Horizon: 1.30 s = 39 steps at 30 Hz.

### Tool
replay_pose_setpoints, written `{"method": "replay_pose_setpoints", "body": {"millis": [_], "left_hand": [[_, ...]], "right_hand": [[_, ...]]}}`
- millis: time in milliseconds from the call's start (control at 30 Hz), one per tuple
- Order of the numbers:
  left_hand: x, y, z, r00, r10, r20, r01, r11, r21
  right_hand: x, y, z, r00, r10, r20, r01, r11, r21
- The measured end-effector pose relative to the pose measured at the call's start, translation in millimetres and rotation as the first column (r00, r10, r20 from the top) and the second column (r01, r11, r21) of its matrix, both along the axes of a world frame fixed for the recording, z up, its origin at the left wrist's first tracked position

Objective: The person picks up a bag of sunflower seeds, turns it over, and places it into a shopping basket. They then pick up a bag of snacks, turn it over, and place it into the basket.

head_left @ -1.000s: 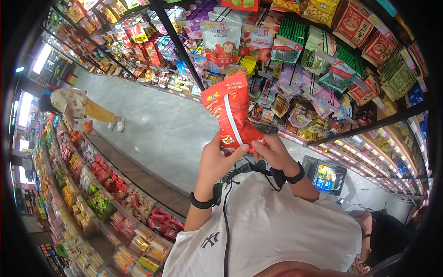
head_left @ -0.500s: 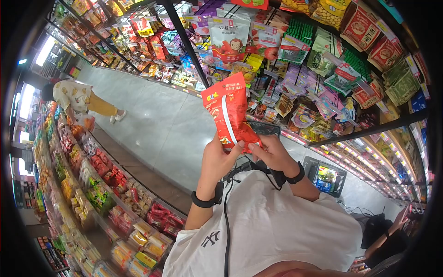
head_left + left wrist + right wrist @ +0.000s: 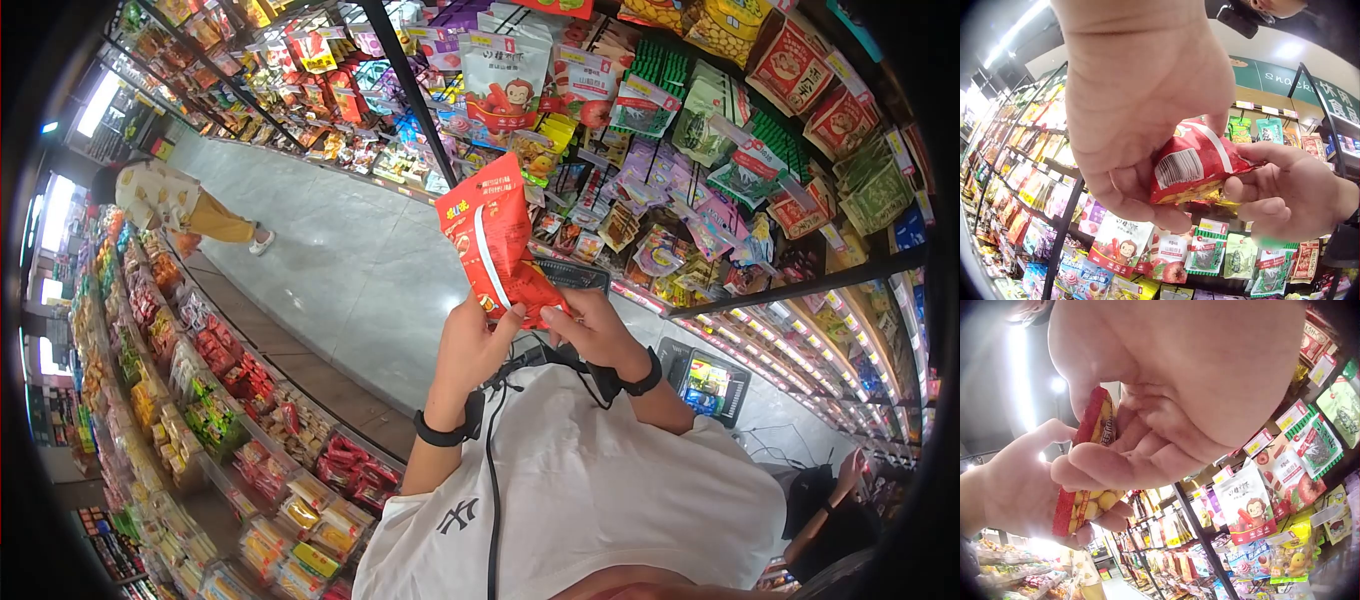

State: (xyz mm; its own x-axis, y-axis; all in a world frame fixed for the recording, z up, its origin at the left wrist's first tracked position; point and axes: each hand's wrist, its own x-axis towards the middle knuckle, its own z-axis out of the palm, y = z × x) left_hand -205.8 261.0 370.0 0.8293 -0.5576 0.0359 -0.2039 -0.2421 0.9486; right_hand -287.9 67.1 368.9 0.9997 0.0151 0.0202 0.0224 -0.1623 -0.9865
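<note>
A red snack bag with a white strip down its back is held up in front of the body by both hands. My left hand grips its lower left side, thumb lying on the back. At the lower right corner, my right hand pinches the bag between thumb and fingers. The left wrist view shows a barcode on the red bag, with the left fingers curled around one end. In the right wrist view, the bag's other face shows yellow round pieces; the right fingers partly cover it.
Hanging snack packets fill the rack ahead. Bins of wrapped sweets line the left side of the aisle. A dark shopping basket with packets stands on the floor at right. Another person is at the far left, and another person's arm shows lower right.
The red bag has tilted slightly to the left at its top, still held by both hands. The person at far left has shifted a little, and an arm has come into view at lower right.
</note>
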Motion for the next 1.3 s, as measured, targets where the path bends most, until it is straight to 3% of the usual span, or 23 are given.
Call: {"method": "replay_pose_setpoints", "body": {"millis": [267,467,667,967,1067,1167,1300], "left_hand": [[5.6,5.8,-26.7,0.991,-0.023,-0.135,0.008,0.994,-0.11],[6.6,13.4,-27.6,0.988,-0.046,-0.147,0.032,0.994,-0.1],[5.7,25.2,-27.4,0.994,-0.054,-0.093,0.043,0.993,-0.109],[1.5,47.2,-6.0,0.984,-0.085,-0.154,0.071,0.993,-0.094],[-2.2,56.3,-4.4,0.984,-0.08,-0.16,0.05,0.982,-0.183],[-1.7,71.2,-9.0,0.988,-0.092,-0.124,0.08,0.992,-0.098],[-3.8,92.0,-9.9,0.994,-0.091,-0.055,0.085,0.99,-0.109]], "right_hand": [[1.6,3.2,5.7,1.0,0.029,0.004,-0.029,1.0,0.003],[2.1,9.0,-2.3,1.0,0.029,-0.01,-0.029,0.999,0.032],[2.9,21.9,-8.9,0.999,0.028,0.018,-0.029,0.998,0.047],[0.9,39.8,-16.9,0.999,0.028,-0.042,-0.025,0.997,0.067],[0.9,50.1,-21.1,0.998,0.015,-0.058,-0.009,0.995,0.104],[-2.0,61.7,-23.1,0.996,-0.013,-0.09,0.025,0.99,0.141],[1.1,72.4,-38.6,0.991,-0.054,-0.124,0.076,0.981,0.177]]}}
